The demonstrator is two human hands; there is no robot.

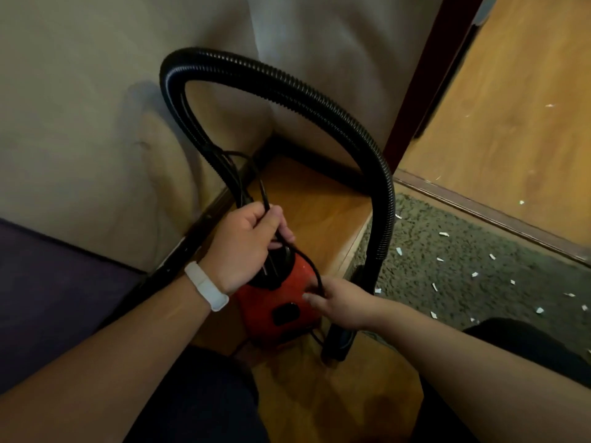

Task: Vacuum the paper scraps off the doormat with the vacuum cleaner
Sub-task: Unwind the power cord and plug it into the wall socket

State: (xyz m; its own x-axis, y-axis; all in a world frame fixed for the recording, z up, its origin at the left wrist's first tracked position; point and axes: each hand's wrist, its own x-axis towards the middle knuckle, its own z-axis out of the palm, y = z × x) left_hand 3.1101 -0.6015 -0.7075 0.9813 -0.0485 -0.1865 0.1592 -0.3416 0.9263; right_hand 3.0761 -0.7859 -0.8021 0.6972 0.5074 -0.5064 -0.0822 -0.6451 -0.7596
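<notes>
the left hand [248, 241] is clenched around the black power cord [307, 262] above the red vacuum cleaner [281, 302], which sits on the wooden floor [319, 199]. the right hand [339, 303] pinches the same cord lower down, beside the doormat [463, 273] strewn with paper scraps [443, 234].

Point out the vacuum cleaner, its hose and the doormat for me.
Vacuum cleaner [281, 302]: head view, on its red body.
Hose [256, 79]: head view, on the top of the ribbed black arch.
Doormat [454, 282]: head view, on bare pile between paper scraps.
</notes>
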